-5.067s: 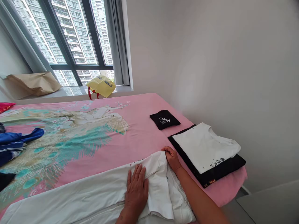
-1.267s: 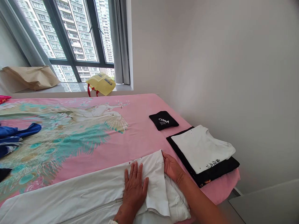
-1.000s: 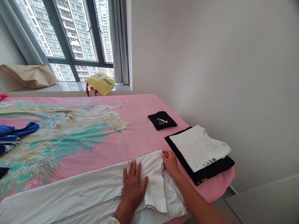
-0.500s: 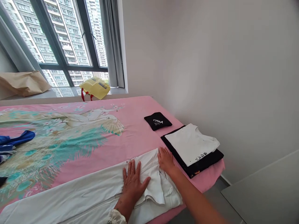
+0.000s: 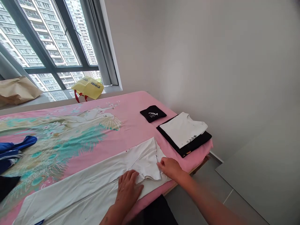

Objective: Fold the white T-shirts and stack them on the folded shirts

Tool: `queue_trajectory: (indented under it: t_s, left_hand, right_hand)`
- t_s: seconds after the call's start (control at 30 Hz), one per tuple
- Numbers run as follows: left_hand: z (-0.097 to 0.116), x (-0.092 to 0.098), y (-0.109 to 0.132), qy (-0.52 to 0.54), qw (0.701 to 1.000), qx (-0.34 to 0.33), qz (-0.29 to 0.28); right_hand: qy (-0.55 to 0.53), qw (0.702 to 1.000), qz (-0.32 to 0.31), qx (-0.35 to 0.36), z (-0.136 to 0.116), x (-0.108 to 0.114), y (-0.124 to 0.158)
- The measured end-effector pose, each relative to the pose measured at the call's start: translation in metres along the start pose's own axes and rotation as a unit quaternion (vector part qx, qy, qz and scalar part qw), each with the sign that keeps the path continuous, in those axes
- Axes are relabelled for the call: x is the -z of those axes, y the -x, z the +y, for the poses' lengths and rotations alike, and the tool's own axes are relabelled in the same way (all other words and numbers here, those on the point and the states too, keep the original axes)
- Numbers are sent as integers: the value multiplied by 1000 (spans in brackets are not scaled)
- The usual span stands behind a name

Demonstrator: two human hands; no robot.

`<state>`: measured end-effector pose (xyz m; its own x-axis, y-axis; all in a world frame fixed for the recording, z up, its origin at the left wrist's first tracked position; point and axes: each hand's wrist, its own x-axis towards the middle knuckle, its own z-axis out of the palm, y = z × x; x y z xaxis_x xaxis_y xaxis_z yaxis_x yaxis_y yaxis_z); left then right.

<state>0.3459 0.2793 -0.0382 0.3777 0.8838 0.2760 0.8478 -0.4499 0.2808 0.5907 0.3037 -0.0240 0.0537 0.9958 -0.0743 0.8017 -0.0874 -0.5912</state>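
A white T-shirt [image 5: 93, 175] lies along the front of the bed, folded lengthwise into a long strip, its short sleeve laid flat near the right end. My left hand [image 5: 128, 189] rests on the cloth below the sleeve, palm down, thumb apart from the fingers. At the shirt's right end, my right hand [image 5: 171, 168] has its fingers curled together on the cloth at the sleeve's edge; the fingertips are partly hidden.
Beyond my right hand sits a folded white shirt [image 5: 182, 128] on folded black clothes [image 5: 206, 136]. Behind is a folded black garment [image 5: 153, 114]. Blue clothing [image 5: 18, 147] lies on the pink bedsheet [image 5: 131, 131] at left. A yellow bag [image 5: 89, 87] stands by the window.
My right hand has gone from lying flat near the shirt's far corner to pinching its right end, nearer me. My left hand has slid nearer with its fingers less spread. The view has shifted.
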Motion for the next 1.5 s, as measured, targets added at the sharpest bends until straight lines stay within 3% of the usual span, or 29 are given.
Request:
queue_trajectory:
  t_s: [0.13, 0.23, 0.3, 0.43, 0.57, 0.73, 0.9, 1.03, 1.17, 1.33, 1.4, 1.5]
  left_hand:
    - [7, 8, -7, -27, 999, -45, -8]
    - [8, 26, -19, -31, 996, -84, -13]
    - [5, 40, -20, -26, 995, -93, -22]
    - [-2, 55, -14, -24, 988, -105, -107]
    - [-2, 43, -18, 2, 992, -87, -94]
    - [-1, 17, -31, -4, 1000, -8, -28]
    - [-33, 5, -28, 35, 995, 82, 35]
    - [-54, 4, -22, 54, 994, 99, 8]
    - [-60, 3, -22, 34, 995, 85, -34]
    - [-69, 9, -25, 41, 994, 94, -30]
    - [-73, 11, -23, 23, 995, 92, -25]
    - [-75, 10, -16, -6, 997, 51, -57]
  right_hand:
    - [-5, 999, 11, -32, -12, -13, -1]
    - [-66, 996, 32, -51, -16, -17, -4]
    - [-109, 991, 6, -73, -15, -16, -2]
    - [-109, 991, -22, -69, -5, -3, 6]
    - [-92, 994, 50, -30, 0, 12, -5]
    - [-99, 992, 67, -32, -4, 12, -52]
    - [-81, 992, 70, -60, -6, 4, -97]
    - [-66, 992, 61, -86, -9, -5, -118]
    - [-55, 991, 75, -95, -8, -11, -125]
    - [-39, 989, 125, -66, -13, -11, -115]
    - [-32, 991, 133, -4, -18, -14, -109]
    - [8, 989, 98, 114, -18, -27, -100]
